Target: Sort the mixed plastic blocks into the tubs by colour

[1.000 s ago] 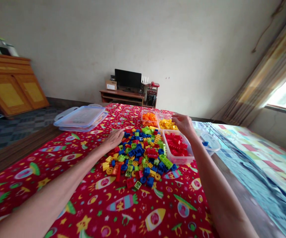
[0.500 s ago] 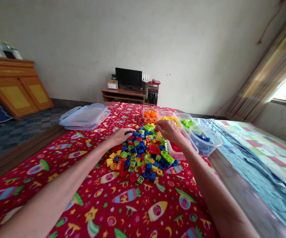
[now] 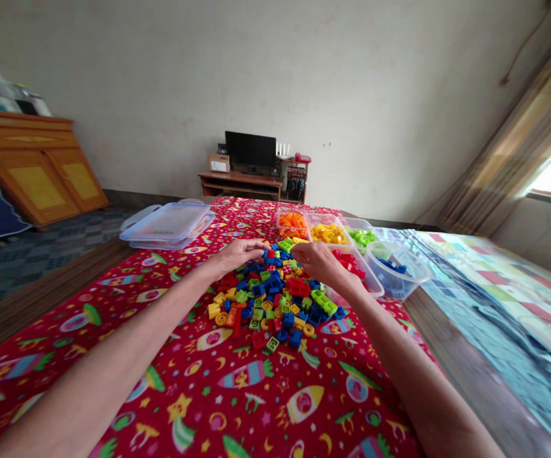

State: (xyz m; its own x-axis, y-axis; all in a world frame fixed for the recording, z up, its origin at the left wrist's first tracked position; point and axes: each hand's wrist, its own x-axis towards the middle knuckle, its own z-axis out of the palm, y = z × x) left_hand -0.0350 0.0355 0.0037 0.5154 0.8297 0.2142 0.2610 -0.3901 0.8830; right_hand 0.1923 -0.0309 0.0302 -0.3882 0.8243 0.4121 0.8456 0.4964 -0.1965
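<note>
A mixed pile of toy building bricks (image 3: 270,292) in blue, red, green, yellow and orange lies on the red patterned cloth (image 3: 199,381). My left hand (image 3: 241,253) hovers over the far left of the pile, its fingers stretched forward and slightly apart from the thumb, close to some blue bricks. Across from it my right hand (image 3: 317,259) is above the pile's far right, beside the box of red bricks (image 3: 349,262). Its fingers are curled together, and whatever they hold is hidden.
Clear boxes hold orange bricks (image 3: 292,222), yellow bricks (image 3: 329,234) and green bricks (image 3: 362,238) beyond the pile. A round clear tub (image 3: 402,286) contains blue bricks. Stacked clear lids (image 3: 168,224) lie at the far left. A patterned bedspread (image 3: 485,286) is on the right.
My right hand has moved down and slightly left, from beside the yellow box to over the pile. My left hand has shifted a little right and up. The view has turned slightly.
</note>
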